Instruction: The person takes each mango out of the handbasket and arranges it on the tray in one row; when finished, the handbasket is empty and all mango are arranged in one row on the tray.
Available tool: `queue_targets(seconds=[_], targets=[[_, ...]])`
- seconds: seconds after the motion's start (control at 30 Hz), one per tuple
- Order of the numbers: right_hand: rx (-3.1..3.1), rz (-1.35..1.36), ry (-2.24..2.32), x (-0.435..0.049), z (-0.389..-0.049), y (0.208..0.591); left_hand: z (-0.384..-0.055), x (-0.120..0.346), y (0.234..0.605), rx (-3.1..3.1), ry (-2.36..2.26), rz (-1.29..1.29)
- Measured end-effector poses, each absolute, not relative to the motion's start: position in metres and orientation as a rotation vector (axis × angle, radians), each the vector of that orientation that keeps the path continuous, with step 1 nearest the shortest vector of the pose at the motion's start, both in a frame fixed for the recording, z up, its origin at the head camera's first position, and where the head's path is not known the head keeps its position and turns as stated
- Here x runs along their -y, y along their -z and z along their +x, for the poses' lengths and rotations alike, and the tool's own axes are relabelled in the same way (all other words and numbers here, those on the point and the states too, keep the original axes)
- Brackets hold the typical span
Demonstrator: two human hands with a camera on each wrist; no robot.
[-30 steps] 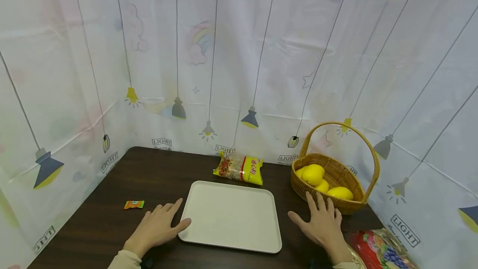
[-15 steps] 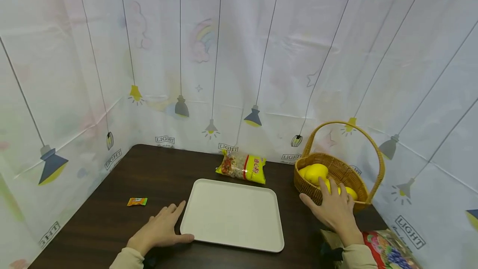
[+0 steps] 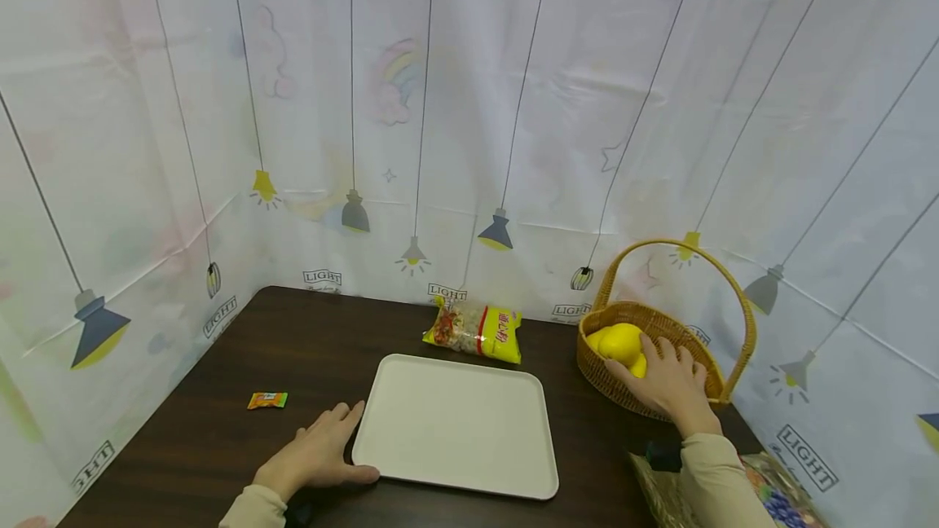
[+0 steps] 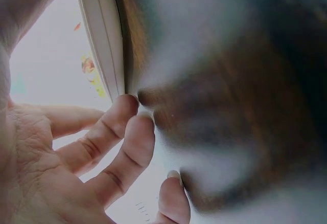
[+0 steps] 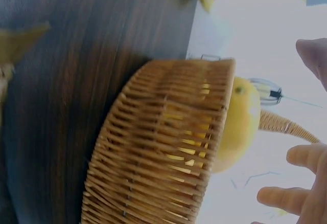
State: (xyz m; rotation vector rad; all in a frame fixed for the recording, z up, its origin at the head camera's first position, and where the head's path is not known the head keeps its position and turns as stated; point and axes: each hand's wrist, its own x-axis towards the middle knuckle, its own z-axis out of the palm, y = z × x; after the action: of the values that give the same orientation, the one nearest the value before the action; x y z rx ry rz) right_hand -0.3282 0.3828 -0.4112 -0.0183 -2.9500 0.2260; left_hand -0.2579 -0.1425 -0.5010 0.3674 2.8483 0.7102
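Observation:
My left hand [image 3: 317, 451] rests at the left side of a cream rectangular tray [image 3: 455, 426], its thumb at the near left corner. In the left wrist view its fingertips [image 4: 139, 127] are at the dark tabletop, close to the tray's rim [image 4: 104, 35]. My right hand [image 3: 671, 381] is over a wicker basket [image 3: 609, 381] with a tall handle, fingers spread above the yellow lemons [image 3: 622, 344]. In the right wrist view, the fingers [image 5: 283, 199] stand apart and hold nothing; one lemon [image 5: 239, 124] shows above the basket's rim. My right hand covers part of the basket's contents.
A small orange-green wrapped candy [image 3: 267, 400] lies left of the tray. Behind the tray is a yellow snack bag [image 3: 477, 331]. A fruit-printed bag [image 3: 785, 495] lies at the near right, partly under my right sleeve. A patterned curtain [image 3: 469, 104] borders the dark table [image 3: 315, 341].
My right hand has moved right and forward from beside the tray to over the basket's lemons. My left thumb has slid down to the tray's near corner.

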Motion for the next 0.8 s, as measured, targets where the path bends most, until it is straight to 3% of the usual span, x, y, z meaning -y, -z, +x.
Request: queue_targets(seconds=[0.8], targets=[[3.057,0.076,-0.226,-0.402,-0.382,0.421,-0.257,0.145,0.501,-2.817,-0.770,0.407]])
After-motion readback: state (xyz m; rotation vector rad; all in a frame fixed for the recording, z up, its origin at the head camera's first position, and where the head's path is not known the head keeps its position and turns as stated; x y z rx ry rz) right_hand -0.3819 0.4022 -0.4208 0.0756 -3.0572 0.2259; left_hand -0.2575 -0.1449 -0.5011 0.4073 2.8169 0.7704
